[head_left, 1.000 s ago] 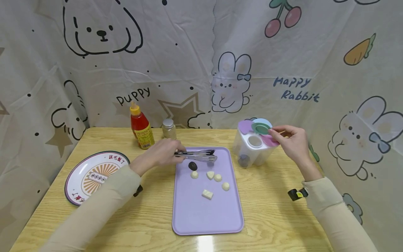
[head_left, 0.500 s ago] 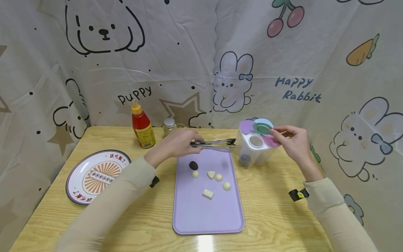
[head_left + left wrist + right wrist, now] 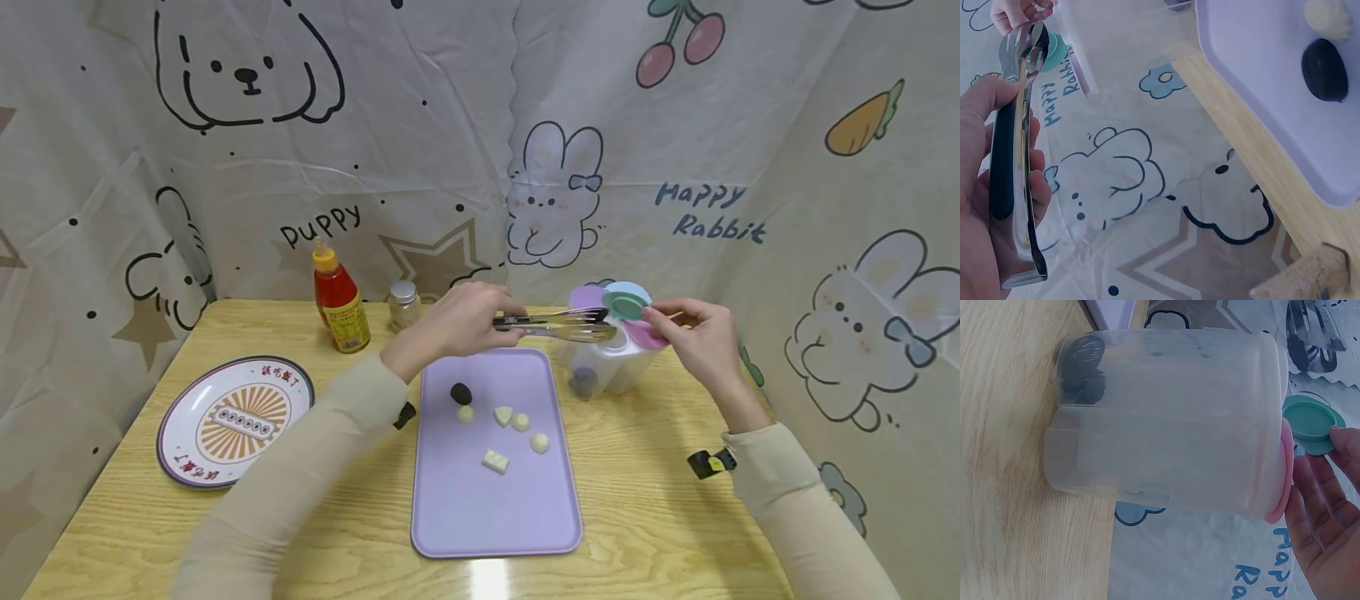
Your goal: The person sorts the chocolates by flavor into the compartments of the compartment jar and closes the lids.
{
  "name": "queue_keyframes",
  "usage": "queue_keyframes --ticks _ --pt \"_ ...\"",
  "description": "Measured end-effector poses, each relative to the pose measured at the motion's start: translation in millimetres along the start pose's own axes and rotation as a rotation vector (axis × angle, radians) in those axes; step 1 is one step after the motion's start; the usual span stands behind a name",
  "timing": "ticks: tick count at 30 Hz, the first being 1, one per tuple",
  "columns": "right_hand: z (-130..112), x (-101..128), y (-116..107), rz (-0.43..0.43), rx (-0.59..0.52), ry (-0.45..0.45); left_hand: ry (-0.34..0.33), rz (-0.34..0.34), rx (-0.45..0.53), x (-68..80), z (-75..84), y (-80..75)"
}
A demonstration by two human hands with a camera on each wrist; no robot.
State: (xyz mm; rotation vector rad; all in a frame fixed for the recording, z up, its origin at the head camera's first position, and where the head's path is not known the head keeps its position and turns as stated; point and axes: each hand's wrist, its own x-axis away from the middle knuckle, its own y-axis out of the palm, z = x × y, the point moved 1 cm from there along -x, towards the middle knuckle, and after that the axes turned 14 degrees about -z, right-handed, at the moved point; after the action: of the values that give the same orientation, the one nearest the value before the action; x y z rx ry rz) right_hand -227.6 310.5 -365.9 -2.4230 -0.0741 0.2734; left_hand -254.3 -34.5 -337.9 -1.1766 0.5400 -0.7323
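Note:
My left hand [image 3: 474,321] grips metal serving tongs [image 3: 558,323] with dark handle panels. Their tips hover over the uncovered round opening of a clear container [image 3: 611,368] with purple, blue, green and pink lids. Whether anything sits between the tips, I cannot tell. Thumb and fingers of my right hand [image 3: 692,333] pinch the raised green lid [image 3: 1310,420]. Through the container's wall, dark items [image 3: 1083,369] show at the bottom of one part. On a lilac tray [image 3: 495,521] lie a dark oval piece [image 3: 461,394], a white block [image 3: 495,462] and several small white pieces [image 3: 539,443].
A red sauce bottle [image 3: 341,304] with a yellow cap and a small jar [image 3: 404,307] with a silver lid stand at the back left. A white patterned plate [image 3: 187,425] lies left of the tray. Printed cloth [image 3: 450,125] hangs behind the wooden table [image 3: 652,508].
My left hand has carried the tongs up and right, from above the tray to over the container. The right hand stays at the green lid.

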Motion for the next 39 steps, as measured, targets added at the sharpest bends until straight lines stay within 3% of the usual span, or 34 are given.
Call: queue_keyframes --ticks 10,23,28,39 --pt "1 1 0 0.001 0.004 0.011 -0.042 -0.029 0.006 -16.9 5.2 4.5" --pt "2 1 1 0.009 0.012 0.005 -0.038 -0.004 0.023 -15.6 -0.9 10.4" --pt "1 1 1 0.007 0.004 0.003 -0.054 -0.001 0.03 -1.7 -8.2 11.5" --pt "1 0 1 0.004 0.004 0.004 -0.157 -0.043 0.026 50.8 -37.6 22.1"
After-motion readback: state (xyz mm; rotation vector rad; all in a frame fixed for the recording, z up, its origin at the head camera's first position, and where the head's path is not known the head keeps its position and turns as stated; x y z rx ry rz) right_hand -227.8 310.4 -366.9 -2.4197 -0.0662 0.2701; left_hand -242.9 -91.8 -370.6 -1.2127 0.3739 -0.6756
